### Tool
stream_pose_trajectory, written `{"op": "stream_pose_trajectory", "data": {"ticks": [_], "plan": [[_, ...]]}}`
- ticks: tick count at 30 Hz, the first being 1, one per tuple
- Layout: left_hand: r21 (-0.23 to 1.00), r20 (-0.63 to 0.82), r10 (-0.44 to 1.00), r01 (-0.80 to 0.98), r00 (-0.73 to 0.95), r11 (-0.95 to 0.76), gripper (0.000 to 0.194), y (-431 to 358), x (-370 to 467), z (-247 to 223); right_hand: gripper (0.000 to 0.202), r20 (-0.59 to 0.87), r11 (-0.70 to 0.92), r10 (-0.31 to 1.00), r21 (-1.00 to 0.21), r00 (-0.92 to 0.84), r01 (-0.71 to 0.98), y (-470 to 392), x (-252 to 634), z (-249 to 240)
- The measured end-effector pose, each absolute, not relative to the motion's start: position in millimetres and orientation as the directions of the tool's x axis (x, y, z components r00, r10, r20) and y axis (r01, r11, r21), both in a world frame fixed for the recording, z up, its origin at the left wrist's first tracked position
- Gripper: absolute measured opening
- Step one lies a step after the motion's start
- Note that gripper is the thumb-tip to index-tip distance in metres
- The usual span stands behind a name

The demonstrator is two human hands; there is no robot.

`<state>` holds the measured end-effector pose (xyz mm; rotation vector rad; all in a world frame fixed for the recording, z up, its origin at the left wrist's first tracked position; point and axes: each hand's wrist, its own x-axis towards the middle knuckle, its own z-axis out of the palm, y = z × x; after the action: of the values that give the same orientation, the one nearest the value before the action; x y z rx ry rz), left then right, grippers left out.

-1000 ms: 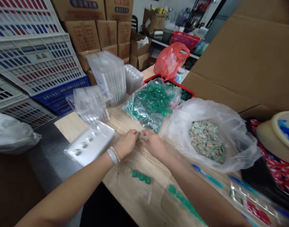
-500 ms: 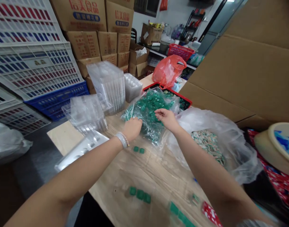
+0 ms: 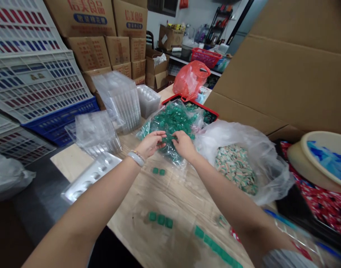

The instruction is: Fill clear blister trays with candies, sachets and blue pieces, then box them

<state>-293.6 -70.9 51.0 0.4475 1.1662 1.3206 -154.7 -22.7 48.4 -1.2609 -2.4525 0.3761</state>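
A clear plastic bag (image 3: 174, 156) full of small green square pieces (image 3: 176, 117) lies open in the middle of the table. Over its near part is my left hand (image 3: 153, 143), its fingers stretched and apart, with no held thing visible. Close to its right, my right hand (image 3: 184, 144) has bent fingers, thumb and fingertips drawn together; whatever is between them is too small to make out. Two green pieces (image 3: 158, 171) sit on the wood just in front of the bag. Nearer me are a short row of green pieces (image 3: 161, 219) and a longer green row (image 3: 215, 246).
Clear plastic trays (image 3: 117, 98) stand stacked at the back left, with a tray (image 3: 89, 176) lying by the left edge. On the right are a plastic sack of striped pieces (image 3: 234, 167), a cream tub (image 3: 299, 154) and a tall cardboard sheet (image 3: 284, 74). A red bag (image 3: 190, 80) stands behind.
My left hand has turned and its fingers have spread out from a closed grip at the bag. My right hand has moved left, close to it. The view has shifted slightly.
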Motion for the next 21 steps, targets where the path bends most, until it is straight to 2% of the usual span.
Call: {"op": "stream_pose_trajectory", "data": {"ticks": [2, 5, 7, 10, 14, 17, 19, 21], "plan": [[0.809, -0.397, 0.902, -0.530, -0.172, 0.255, 0.033, -69.0, -291.3, 49.8, 0.031, 0.214, 0.537, 0.840, -0.455, -0.499, 0.710, -23.4, -150.9, 48.9], [0.806, -0.388, 0.901, -0.546, -0.196, 0.229, 0.030, -66.1, -286.7, 50.8, 0.036, 0.246, 0.513, 0.858, -0.473, -0.452, 0.716, -23.9, -144.0, 50.5], [0.793, -0.390, 0.898, -0.570, -0.201, 0.217, 0.028, -66.1, -284.6, 52.6, 0.027, 0.290, 0.503, 0.864, -0.486, -0.411, 0.715, -23.8, -139.6, 51.7], [0.745, -0.412, 0.894, -0.630, -0.177, 0.219, 0.027, -69.5, -284.9, 55.0, 0.015, 0.292, 0.469, 0.882, -0.613, -0.369, 0.635, -20.8, -133.4, 51.0], [0.698, -0.442, 0.880, -0.684, -0.175, 0.215, 0.025, -77.8, -289.0, 57.3, 0.019, 0.241, 0.375, 0.923, -0.744, -0.302, 0.553, -9.1, -123.7, 46.1], [0.697, -0.440, 0.882, -0.684, -0.170, 0.216, 0.026, -88.0, -289.6, 60.3, 0.024, 0.285, 0.396, 0.918, -0.683, -0.276, 0.614, 0.3, -117.7, 47.0], [0.702, -0.447, 0.881, -0.672, -0.156, 0.237, 0.025, -98.8, -288.5, 61.9, 0.025, 0.291, 0.454, 0.891, -0.550, -0.349, 0.701, 2.1, -117.6, 50.3], [0.722, -0.445, 0.884, -0.642, -0.144, 0.258, 0.022, -114.1, -288.5, 61.2, 0.023, 0.218, 0.494, 0.869, -0.398, -0.443, 0.773, -0.8, -121.4, 53.2]]}}
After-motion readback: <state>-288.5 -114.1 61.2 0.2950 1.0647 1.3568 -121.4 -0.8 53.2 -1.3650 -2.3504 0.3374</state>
